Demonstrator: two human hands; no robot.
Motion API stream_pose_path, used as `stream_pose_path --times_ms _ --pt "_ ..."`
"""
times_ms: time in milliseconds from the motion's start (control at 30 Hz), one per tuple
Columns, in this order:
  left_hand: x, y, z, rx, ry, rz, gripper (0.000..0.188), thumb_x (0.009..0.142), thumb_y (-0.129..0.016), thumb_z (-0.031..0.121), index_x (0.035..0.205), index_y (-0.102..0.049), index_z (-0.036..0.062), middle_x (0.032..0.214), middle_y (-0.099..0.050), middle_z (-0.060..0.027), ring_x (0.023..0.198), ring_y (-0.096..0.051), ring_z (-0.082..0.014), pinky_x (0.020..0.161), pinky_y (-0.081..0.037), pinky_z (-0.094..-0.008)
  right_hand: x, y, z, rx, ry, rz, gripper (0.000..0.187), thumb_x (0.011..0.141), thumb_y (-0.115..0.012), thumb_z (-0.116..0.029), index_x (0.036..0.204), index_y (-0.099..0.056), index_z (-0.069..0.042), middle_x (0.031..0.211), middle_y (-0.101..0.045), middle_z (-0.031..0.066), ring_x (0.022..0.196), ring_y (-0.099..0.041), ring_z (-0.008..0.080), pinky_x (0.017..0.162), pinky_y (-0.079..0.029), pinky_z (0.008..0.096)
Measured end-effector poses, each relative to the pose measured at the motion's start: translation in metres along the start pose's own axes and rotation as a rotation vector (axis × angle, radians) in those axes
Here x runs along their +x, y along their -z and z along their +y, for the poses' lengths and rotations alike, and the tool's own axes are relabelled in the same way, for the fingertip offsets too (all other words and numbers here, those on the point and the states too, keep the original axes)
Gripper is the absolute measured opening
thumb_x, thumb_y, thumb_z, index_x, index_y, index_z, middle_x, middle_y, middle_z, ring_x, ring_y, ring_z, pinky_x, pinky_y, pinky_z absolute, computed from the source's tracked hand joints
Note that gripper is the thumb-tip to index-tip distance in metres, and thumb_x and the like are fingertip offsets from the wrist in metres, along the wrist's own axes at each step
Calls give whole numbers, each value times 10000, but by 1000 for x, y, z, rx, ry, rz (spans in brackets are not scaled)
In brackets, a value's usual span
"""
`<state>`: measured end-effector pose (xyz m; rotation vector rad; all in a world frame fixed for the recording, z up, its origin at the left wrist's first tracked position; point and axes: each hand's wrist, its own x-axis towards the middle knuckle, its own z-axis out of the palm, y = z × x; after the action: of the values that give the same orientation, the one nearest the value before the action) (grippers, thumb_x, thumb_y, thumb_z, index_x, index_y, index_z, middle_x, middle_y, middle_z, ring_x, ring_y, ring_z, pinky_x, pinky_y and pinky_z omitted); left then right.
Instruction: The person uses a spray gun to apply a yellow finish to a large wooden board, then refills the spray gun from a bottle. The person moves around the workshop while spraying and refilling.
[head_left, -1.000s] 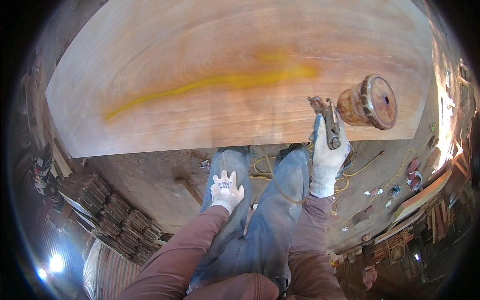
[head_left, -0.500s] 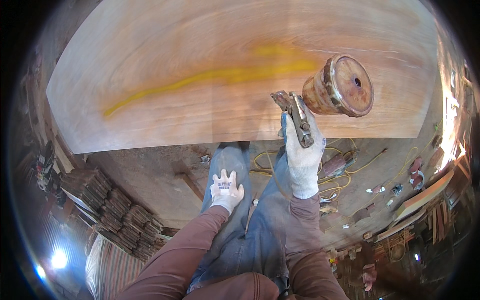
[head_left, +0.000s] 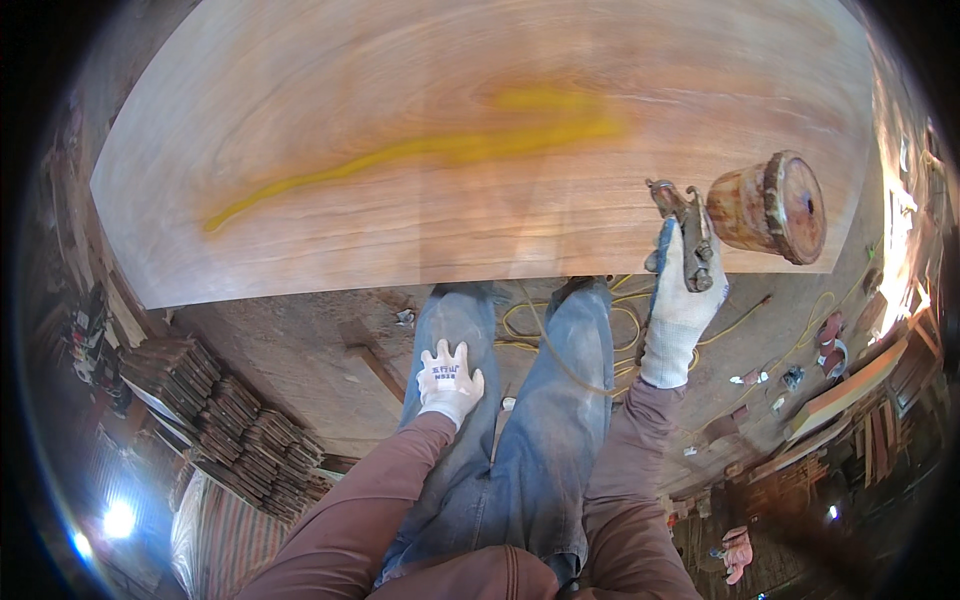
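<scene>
A paint-stained spray gun (head_left: 690,235) is gripped in my gloved right hand (head_left: 688,300), above the right part of a large wooden panel (head_left: 330,240). Its round, crusted paint cup (head_left: 765,208) tilts out to the right, lid toward me. Fingers of this hand are wrapped round the handle and partly hidden. Across the panel's middle runs a yellow streak (head_left: 380,157), thin at the left and broad and hazy at the right. My gloved left hand (head_left: 450,380) rests on my left thigh, holding nothing, its fingers spread.
A thin hose (head_left: 552,355) hangs between my legs and the gun side. Yellow cord (head_left: 520,325) lies looped on the floor beyond my knees. Stacked dark wooden pieces (head_left: 215,420) stand at the left. Planks (head_left: 850,385) and scattered scraps lie at the right.
My right hand has swung to the right and slightly toward me, carrying the spray gun and its cup away from the yellow streak's right end. My left hand stays on the thigh.
</scene>
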<state>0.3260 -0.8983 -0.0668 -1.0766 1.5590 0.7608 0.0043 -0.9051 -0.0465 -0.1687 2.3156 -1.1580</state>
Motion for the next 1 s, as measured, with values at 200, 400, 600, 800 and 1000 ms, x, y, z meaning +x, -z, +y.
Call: stream_pose_path --times_ms 200,400,600,800,1000 --pt "-1 -9 7 13 8 46 614 900 -683 398 1445 -571 138 1527 -479 -182 1300 -496 -430 980 -523 -551 8 3 0 -64 89 36 380 1036 -668 -89 1385 -610 52 1059 -719 51 842 -628 70 734 -525 242" --pt "0 -8 13 13 20 38 616 894 -687 399 1442 -570 142 1492 -489 -177 1273 -506 -429 958 -531 -551 0 -18 -25 136 -53 -187 436 997 -675 4 1426 -605 44 994 -720 37 811 -599 32 704 -501 212" --pt "-1 -7 20 11 24 24 627 891 -684 402 1451 -565 145 1496 -482 -182 1275 -500 -440 979 -522 -557 13 -18 -19 113 -60 -173 415 1012 -673 -29 1420 -616 28 950 -700 8 779 -571 23 681 -488 211" --pt "-1 -9 25 24 43 10 628 899 -671 402 1459 -561 141 1499 -477 -176 1278 -493 -424 975 -523 -549 27 8 -20 3 -45 -54 336 1042 -673 -106 1354 -643 14 903 -664 -6 754 -592 54 666 -507 234" --pt "-2 -9 30 29 59 0 655 899 -669 394 1488 -542 136 1511 -466 -183 1289 -486 -427 986 -524 -549 29 14 -4 -13 46 -58 373 1022 -674 -50 1379 -623 43 999 -702 34 796 -605 53 706 -513 229"
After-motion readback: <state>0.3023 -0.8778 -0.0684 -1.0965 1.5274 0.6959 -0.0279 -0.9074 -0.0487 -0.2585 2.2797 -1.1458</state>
